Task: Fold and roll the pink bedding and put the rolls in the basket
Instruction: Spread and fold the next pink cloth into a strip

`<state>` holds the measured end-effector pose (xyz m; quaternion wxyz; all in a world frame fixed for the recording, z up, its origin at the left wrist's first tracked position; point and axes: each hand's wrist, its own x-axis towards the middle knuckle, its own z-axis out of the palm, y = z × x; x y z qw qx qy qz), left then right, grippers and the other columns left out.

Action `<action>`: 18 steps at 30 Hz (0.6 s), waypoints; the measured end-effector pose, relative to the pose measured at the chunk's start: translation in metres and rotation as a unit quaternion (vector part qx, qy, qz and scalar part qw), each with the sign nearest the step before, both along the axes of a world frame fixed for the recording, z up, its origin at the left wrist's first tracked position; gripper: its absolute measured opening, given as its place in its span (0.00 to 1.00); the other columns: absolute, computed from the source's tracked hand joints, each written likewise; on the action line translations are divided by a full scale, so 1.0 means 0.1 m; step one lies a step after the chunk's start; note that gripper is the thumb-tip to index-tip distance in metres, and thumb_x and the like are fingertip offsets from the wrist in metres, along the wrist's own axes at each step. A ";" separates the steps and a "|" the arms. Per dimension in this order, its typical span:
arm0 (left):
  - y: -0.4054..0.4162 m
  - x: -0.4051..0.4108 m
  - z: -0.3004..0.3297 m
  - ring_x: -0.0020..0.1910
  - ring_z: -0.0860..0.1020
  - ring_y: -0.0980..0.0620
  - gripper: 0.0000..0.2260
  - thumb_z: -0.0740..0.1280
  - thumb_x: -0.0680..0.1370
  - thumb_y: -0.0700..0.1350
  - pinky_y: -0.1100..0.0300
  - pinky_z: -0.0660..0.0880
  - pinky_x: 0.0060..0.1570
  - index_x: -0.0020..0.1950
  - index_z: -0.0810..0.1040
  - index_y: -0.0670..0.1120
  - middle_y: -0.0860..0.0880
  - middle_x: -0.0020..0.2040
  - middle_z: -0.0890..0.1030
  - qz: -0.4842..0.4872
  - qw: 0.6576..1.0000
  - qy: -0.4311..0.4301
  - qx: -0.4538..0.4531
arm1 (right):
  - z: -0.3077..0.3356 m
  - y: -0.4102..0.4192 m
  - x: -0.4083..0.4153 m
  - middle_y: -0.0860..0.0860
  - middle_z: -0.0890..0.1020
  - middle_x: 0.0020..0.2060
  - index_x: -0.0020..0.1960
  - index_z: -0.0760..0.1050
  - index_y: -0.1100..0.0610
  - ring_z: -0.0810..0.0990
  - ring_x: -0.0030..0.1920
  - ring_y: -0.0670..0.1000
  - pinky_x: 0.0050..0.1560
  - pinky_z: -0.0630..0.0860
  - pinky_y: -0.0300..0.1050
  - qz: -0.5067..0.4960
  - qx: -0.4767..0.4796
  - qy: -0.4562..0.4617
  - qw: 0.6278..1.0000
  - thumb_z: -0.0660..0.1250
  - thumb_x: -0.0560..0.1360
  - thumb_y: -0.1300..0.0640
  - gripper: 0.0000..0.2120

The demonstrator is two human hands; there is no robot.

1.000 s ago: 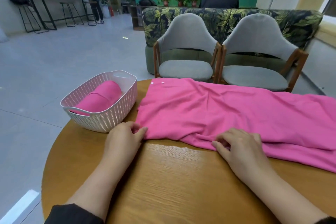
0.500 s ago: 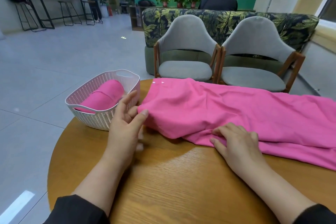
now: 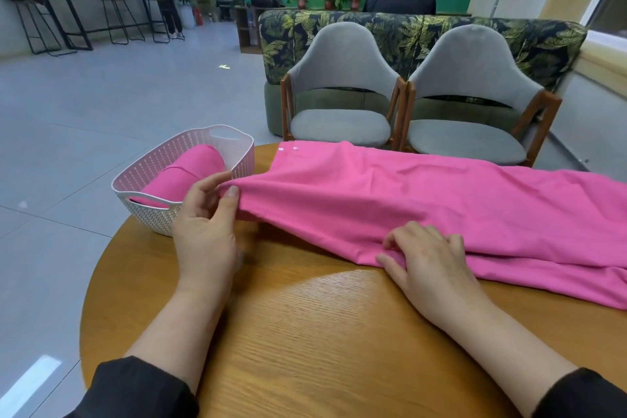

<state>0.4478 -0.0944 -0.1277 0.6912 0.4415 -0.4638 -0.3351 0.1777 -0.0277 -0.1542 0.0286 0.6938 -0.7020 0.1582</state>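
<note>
One rolled pink bundle is already in the white perforated plastic basket at 10 o'clock. Pink bedding sheet is unrolled yet, corner pinched by left hand, edge gripped by right hand.

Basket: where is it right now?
Head view: the basket stands at the table's far left edge, just behind the left hand, with one pink roll inside.

Single head-worn, wide-angle view, looking forward and down from the seated person's position. Near field: round wooden table close beneath the lens, both forearms entering from the lower edge. Far field: two grey chairs and the room beyond.
</note>
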 end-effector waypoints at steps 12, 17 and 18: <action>0.01 0.02 -0.02 0.38 0.76 0.54 0.11 0.65 0.79 0.38 0.54 0.74 0.42 0.47 0.80 0.55 0.52 0.41 0.80 0.060 0.995 -0.081 0.002 | 0.19 -0.06 0.08 0.44 0.72 0.37 0.37 0.68 0.48 0.71 0.43 0.49 0.47 0.60 0.49 -0.021 -0.002 -0.051 0.998 0.60 0.74 0.51 0.07; 0.03 0.05 -0.02 0.37 0.75 0.47 0.09 0.66 0.76 0.38 0.47 0.75 0.43 0.48 0.79 0.52 0.46 0.38 0.79 0.128 0.979 -0.158 0.021 | 0.17 0.27 0.01 0.42 0.68 0.36 0.37 0.64 0.47 0.68 0.41 0.46 0.46 0.62 0.49 0.065 -0.072 -0.062 0.993 0.60 0.70 0.49 0.06; 0.05 0.06 -0.02 0.38 0.76 0.48 0.08 0.67 0.76 0.38 0.49 0.74 0.44 0.49 0.80 0.51 0.47 0.38 0.79 0.133 0.971 -0.196 0.020 | 0.13 0.29 0.01 0.41 0.68 0.36 0.38 0.64 0.46 0.68 0.41 0.46 0.47 0.64 0.50 0.075 -0.059 -0.053 0.994 0.59 0.71 0.48 0.06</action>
